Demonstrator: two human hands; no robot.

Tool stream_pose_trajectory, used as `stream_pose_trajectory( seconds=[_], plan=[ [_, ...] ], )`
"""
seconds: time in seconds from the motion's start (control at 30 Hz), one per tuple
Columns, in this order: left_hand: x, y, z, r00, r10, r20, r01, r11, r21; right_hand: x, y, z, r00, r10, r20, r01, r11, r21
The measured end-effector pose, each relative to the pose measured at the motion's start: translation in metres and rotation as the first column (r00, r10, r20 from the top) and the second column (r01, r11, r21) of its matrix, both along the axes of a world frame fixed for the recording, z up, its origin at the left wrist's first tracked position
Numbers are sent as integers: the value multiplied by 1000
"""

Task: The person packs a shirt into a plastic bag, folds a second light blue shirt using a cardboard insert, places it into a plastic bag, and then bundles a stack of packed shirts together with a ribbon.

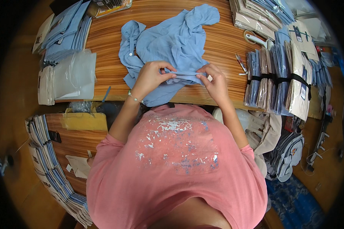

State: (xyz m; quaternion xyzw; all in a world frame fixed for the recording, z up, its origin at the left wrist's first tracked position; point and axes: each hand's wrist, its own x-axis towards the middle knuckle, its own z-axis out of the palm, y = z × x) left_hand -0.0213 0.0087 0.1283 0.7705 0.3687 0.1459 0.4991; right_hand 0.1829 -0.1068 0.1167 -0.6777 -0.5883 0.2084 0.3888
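Blue garment (pixel 172 42) lay crumpled on the striped wooden table (pixel 227 49), close to its near edge and in the middle of the view. The left hand (pixel 153 75) and the right hand (pixel 215 79) were a little apart from each other, each pinching the garment's folded near edge between thumb and fingers, with a strip of cloth running between them.

On the table's left side stood a pile of blue packets (pixel 65 28), and nearer the person lay clear plastic sleeves (pixel 78 74). To the right, beige and blue packets stood upright in a row of bundles (pixel 278 72), bound with black straps (pixel 283 80). A white-handled tool (pixel 258 39) rested behind them, and a small slim tool (pixel 240 64) lay just beside the row.

Below the table on the left, a second wooden surface (pixel 76 143) carried a yellow panel (pixel 86 121) at its far end and a long row of folded garments (pixel 57 171) along its outer side. At lower right spread a blue patterned cloth (pixel 296 198).
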Motion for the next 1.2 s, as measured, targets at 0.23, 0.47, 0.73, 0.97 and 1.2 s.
stream_pose_trajectory(
  seconds=[0.23, 0.47, 0.73, 0.97, 1.2],
  plan=[
    [-3, -5, -1, 1000, 7, -7, -7, 999, 38, 0, -2, -3, 994, 97, 39, -97, 995, -2],
    [-39, 16, -14, 960, -122, 252, 201, 928, -314, 47, 63, -37, 985, 154, -77, -162, 980, -119],
    [-95, 65, -103, 871, 303, -386, -20, 809, 588, 24, 173, -83, 730, 554, 401, -357, 809, -467],
    [-211, 116, -26, 432, 826, 362, -860, 498, -111, 199, 125, 25, 934, -189, -303, 265, 935, 234],
    [-254, 141, -51, 690, 697, 196, -707, 591, 389, 197, 68, -49, 917, -245, 315, 303, 941, -148]
  ],
)
